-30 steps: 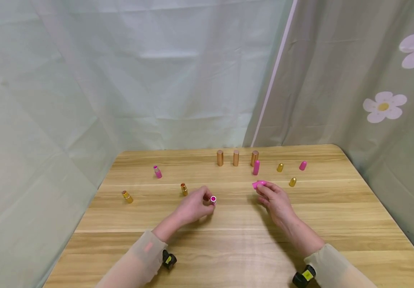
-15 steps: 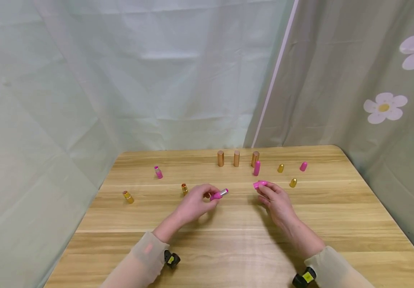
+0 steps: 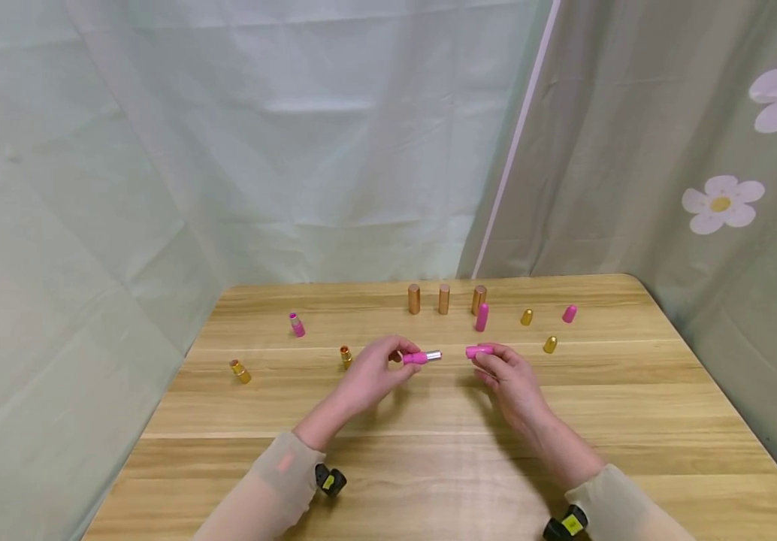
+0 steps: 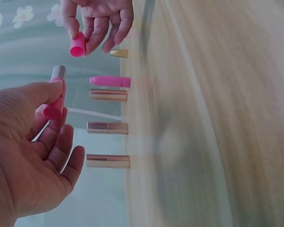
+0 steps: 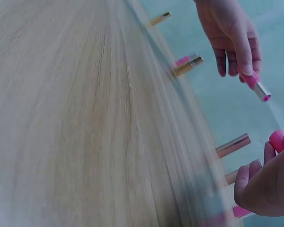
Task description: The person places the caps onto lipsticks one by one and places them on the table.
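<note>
My left hand (image 3: 376,373) pinches a pink lipstick tube base (image 3: 415,358) between thumb and fingers; its silver collar points right, toward the other hand. My right hand (image 3: 514,382) pinches a pink lipstick cap (image 3: 478,351), its open end facing left. A short gap separates cap and collar, both held above the table. In the left wrist view the silver collar (image 4: 59,72) stands just below the hollow cap (image 4: 77,47). The right wrist view shows the pink base (image 5: 252,81) in the left hand and the cap (image 5: 276,140) in the right.
Copper lipstick tubes (image 3: 443,299) stand upright at the back, with a closed pink lipstick (image 3: 482,317) before them. Gold caps (image 3: 550,344) and a pink cap (image 3: 569,313) stand to the right. Uncapped gold bases (image 3: 240,371) and a pink base (image 3: 297,324) stand left.
My left hand has tipped the pink base from facing upward to lying sideways and carried it right. My right hand has brought the cap slightly left and levelled it, narrowing the gap.
</note>
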Available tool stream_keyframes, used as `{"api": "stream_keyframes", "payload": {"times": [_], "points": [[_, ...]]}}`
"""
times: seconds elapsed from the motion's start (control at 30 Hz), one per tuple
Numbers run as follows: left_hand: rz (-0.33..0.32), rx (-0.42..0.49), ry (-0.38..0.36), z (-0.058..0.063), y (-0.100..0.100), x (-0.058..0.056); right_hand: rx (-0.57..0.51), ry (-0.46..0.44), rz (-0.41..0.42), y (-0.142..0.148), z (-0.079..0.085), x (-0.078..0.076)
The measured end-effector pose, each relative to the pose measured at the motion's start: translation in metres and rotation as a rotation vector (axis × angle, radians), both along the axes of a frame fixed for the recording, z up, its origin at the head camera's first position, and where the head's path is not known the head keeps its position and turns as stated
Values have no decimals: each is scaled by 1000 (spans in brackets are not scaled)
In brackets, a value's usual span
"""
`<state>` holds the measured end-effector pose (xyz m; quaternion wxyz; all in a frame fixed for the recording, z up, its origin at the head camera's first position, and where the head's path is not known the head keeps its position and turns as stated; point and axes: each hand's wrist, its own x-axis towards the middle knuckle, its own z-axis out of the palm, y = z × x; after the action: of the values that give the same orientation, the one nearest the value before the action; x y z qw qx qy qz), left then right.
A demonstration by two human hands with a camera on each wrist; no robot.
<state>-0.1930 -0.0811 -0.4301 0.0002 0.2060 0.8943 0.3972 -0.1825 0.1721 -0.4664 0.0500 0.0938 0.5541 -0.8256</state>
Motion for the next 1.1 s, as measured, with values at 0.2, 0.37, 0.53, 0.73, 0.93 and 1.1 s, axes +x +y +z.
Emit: {"api": "stream_keyframes", "payload": {"times": [0.2,0.37,0.53,0.73,0.93,1.1], "points": [[-7,-22,31,4,4,-3,6,25,35,-9,3,3],[-13,-40,43,5,6,-3,-3,43,68,-15,5,6],[-14,-54,47,5,7,-4,2,47,93,-18,5,8],[-23,-59,24,5,8,-4,46,52,137,-20,4,7],[-37,-73,22,7,9,-2,60,44,152,-23,3,7],[-41,-87,22,7,11,-1,78,47,156,-25,3,8]]}}
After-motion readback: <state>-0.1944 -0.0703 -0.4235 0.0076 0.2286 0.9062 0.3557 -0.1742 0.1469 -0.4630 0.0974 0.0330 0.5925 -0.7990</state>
